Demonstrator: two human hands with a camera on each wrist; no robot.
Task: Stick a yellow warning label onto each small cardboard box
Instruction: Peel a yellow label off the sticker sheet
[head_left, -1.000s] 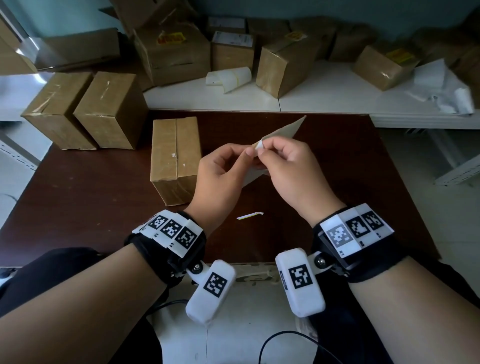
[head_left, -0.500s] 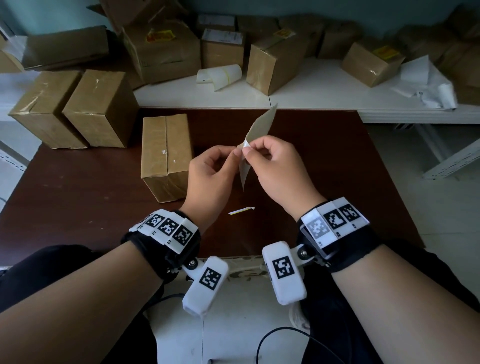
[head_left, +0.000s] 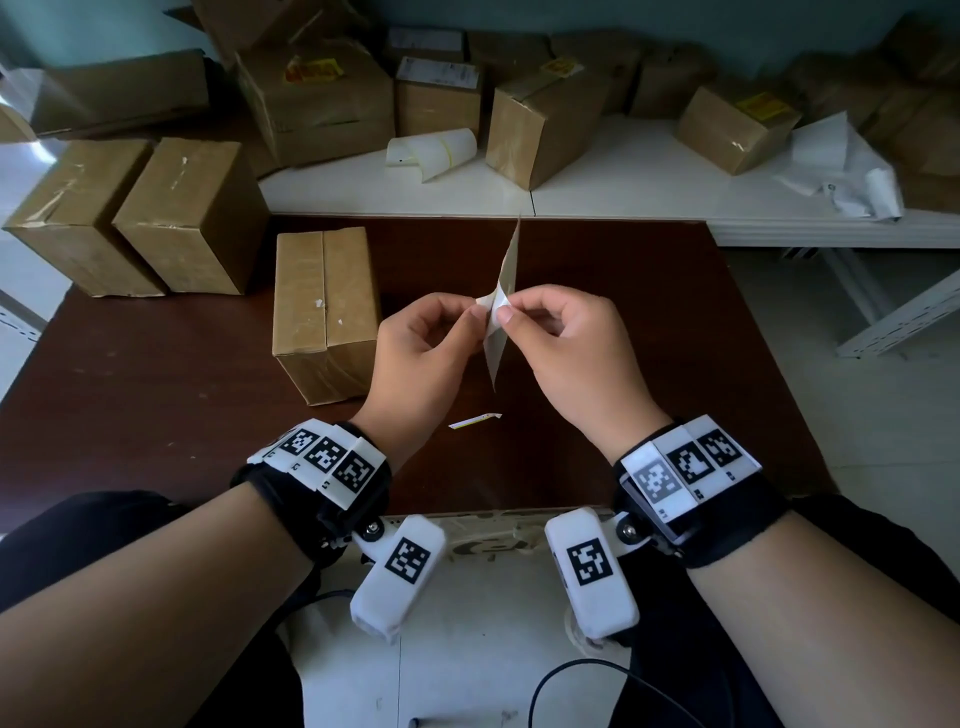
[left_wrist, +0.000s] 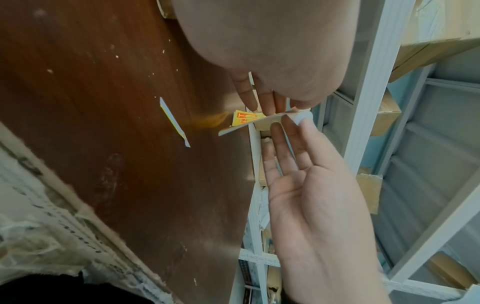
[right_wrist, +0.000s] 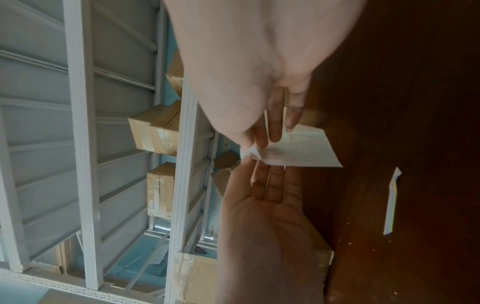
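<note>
Both hands up over the brown surface (head_left: 156, 415), working one label sheet (head_left: 501, 306). My left hand (head_left: 421, 358) pinches a curled white corner of it, my right hand (head_left: 566, 353) pinches the sheet just beside that, fingertips almost touching. The sheet stands nearly edge-on to the head cam, so I can't tell from there how far the peel has got. The left wrist view shows the yellow warning label (left_wrist: 245, 119) with red print on the sheet's face, still mostly on its backing as far as I can judge. Target is probably the taped cardboard box (head_left: 324, 312) lying just left of my left hand, no label visible on its top. Two more boxes (head_left: 140, 218) sit at the far left; the boxes on the white shelf (head_left: 623, 187) behind already carry yellow stickers.

Risks:
- The corner is already curled; if I pull fast the label may fold and stick to itself.
- The adhesive can grab my fingertips, since both pinches sit right at the peel line.
- A tear is possible if I've split the paper rather than the liner. A thin torn strip (head_left: 475, 420) lies on the surface below, which hints at that.
- One-handed transfer to the box could land the label skewed or wrinkled on the tape seam.
</note>
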